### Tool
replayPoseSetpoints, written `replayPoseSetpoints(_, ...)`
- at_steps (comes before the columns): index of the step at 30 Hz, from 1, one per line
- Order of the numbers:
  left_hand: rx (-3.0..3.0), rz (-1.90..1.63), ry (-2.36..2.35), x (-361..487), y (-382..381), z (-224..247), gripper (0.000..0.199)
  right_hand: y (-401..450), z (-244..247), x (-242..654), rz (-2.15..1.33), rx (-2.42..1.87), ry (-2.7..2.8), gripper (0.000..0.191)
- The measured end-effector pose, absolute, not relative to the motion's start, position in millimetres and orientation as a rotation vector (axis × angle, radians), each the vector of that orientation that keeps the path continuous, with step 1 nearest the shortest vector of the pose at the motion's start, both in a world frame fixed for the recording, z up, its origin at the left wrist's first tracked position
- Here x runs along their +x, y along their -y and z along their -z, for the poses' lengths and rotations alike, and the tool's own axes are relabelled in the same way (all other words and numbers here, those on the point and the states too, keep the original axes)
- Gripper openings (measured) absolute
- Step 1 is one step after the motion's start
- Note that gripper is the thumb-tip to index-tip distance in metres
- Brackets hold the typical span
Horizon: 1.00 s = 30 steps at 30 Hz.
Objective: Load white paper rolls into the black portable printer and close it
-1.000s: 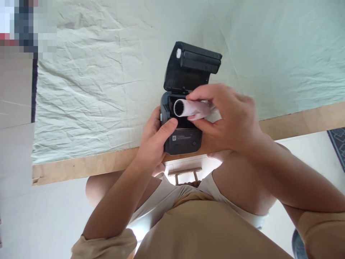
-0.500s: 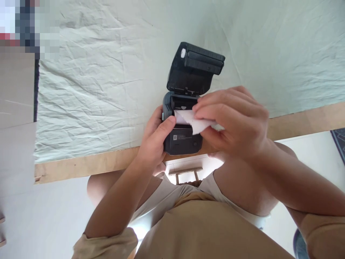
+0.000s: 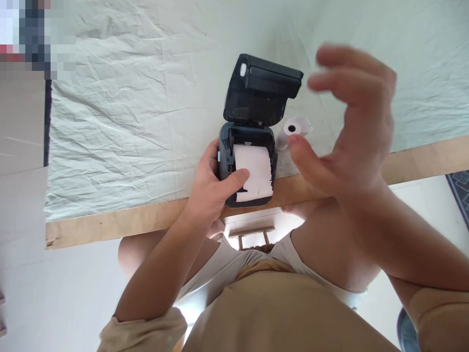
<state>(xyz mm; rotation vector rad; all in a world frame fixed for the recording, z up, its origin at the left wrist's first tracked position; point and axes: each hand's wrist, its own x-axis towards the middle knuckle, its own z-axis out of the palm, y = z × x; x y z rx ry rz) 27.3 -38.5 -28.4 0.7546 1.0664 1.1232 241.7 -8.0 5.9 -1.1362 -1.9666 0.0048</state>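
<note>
While a creased pale green cloth [image 3: 146,122] covers all but the wooden front edge of the worktop [image 3: 117,222], a light floor [image 3: 84,288] shows below. At that edge, a black printer [image 3: 224,136] has its lid [image 3: 262,100] raised, and white paper [image 3: 258,166] lies across it, pressed by the thumb of the gripping left hand [image 3: 210,188]. Just beside, a paper roll [image 3: 283,138] stands on the cloth, partly hidden by the spread, blurred right hand [image 3: 361,132]; I cannot tell whether they touch.

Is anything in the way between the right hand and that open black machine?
Yes: a white paper roll sits on the cloth beside the machine, between it and the right hand. The thumb overlaps the roll in view; whether they touch, I can't tell.
</note>
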Motion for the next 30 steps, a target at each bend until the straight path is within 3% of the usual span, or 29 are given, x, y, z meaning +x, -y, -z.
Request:
replayPoseSetpoints(2,0.772,-1.124,-1.073,27,38,30,0.046,4,-9,245,-0.085,-1.244,2.012,0.045)
replayPoseSetpoints(4,0.769,-1.125,-1.093,27,38,30,0.047,5,-6,246,-0.1,-1.171,1.959,0.044)
replayPoseSetpoints(8,0.755,-1.11,-1.12,26,40,29,0.054,19,10,242,-0.159,-0.854,1.852,0.003)
replayPoseSetpoints(12,0.791,-1.134,-1.052,23,41,33,0.057,28,21,236,-0.791,-1.087,1.817,0.039)
replayPoseSetpoints(16,0.825,-1.175,-0.97,23,38,37,0.056,24,25,234,-1.207,-1.334,1.689,0.052)
replayPoseSetpoints(21,0.745,-1.15,-0.955,27,31,36,0.035,17,26,231,-1.205,-1.397,1.704,0.054)
replayPoseSetpoints(30,0.603,-1.222,-0.991,31,29,40,0.042,21,30,227,-1.117,-1.325,1.736,0.049)
